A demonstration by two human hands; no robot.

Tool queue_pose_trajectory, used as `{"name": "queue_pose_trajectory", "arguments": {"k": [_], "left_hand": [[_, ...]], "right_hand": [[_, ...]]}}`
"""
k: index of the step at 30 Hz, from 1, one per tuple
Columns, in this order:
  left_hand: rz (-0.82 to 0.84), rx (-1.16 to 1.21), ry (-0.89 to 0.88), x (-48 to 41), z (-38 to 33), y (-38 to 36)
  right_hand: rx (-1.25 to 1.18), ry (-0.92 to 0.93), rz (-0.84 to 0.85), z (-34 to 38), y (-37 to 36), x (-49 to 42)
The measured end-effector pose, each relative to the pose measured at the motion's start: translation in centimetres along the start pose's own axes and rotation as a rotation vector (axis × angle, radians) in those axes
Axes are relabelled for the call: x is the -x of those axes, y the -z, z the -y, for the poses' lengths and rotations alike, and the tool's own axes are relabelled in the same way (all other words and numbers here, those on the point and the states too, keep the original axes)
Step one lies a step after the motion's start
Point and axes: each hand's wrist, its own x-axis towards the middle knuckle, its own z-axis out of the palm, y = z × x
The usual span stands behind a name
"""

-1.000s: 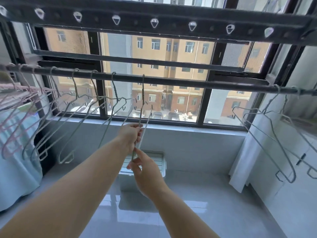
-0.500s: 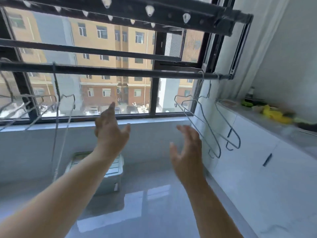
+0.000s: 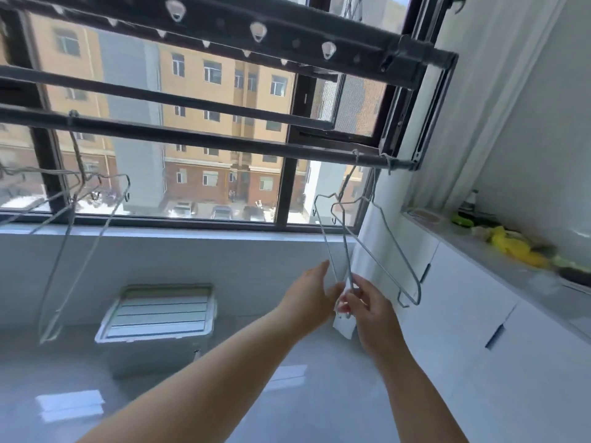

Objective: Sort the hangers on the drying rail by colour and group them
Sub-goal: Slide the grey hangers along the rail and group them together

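Two grey wire hangers (image 3: pixel 347 260) hang at the far right end of the rail (image 3: pixel 224 140), hooks near each other, bodies swung out toward the person; a bunch of grey hangers (image 3: pixel 92 231) sits well apart at the left of the same rail.

Grip check: right hand (image 3: pixel 367 311) is closed in a pinch, thumb and fingertips on the bottom end of the nearer hanger's wire; left hand (image 3: pixel 307 294) is spread, fingers straight, holding nothing, fingertips just beside that same wire; can't tell if they touch.

Handling call: thin bare wire, so very light and springy; it will flex if pulled off-axis; smooth metal on a smooth round rail should slide easily, but it will also swing and may snag its neighbour; not fragile, bends before it breaks.

Pinching the bottom tip gives a long lever and poor control of the hook; a better hold is probably the neck just under the hook, or both shoulders, then slide along the rail.

These look the same colour as the left bunch, so they likely belong over there.

Also around: lidded box (image 3: pixel 156 318) on the floor; worktop (image 3: pixel 518 273) at right with yellow clutter (image 3: pixel 508 246).
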Motion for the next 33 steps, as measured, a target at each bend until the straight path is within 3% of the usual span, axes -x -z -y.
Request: {"name": "queue_pose_trajectory", "arguments": {"k": [5,12,20,33], "left_hand": [[-0.092,0.1,0.058,0.6,0.6,2.7],[-0.353,0.291,0.152,4.2,3.6,8.8],[-0.552,0.494,0.231,7.9,6.8,14.6],[-0.619,0.446,0.345,9.5,9.9,15.1]], "right_hand": [[-0.364,0.086,0.133,1.2,-3.9,1.4],[-0.547,0.127,0.33,3.9,-10.8,2.9],[-0.576,0.167,0.5,7.4,-16.6,4.7],[-0.324,0.127,0.591,7.2,-19.8,6.0]]}}
